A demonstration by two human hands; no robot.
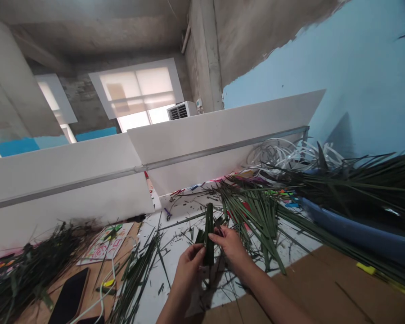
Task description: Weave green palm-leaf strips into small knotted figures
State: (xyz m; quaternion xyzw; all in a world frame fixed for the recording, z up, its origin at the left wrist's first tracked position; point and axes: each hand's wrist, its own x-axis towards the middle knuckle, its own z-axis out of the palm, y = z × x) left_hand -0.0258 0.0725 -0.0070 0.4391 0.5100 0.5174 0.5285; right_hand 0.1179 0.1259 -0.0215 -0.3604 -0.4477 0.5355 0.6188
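Observation:
Between my two hands, a dark green palm leaf strip [209, 245] stands nearly upright over the white sheet. My left hand [191, 260] pinches its left edge low down, thumb against the leaf. From the other side, my right hand [227, 240] grips the strip a bit higher, with fingers curled behind it. A short green piece sticks out beside my left fingers; I cannot tell if it is part of the same leaf. Just beyond my right hand lies a fan of long green leaf strips [261, 216].
At right, a blue basin [344, 227] holds long leaves, with white plastic strapping [280, 153] behind. A leaf bundle [138, 274], a phone [69, 294], a white cable and a leaf heap [50, 265] lie left. White panels [202, 173] edge the table's far side.

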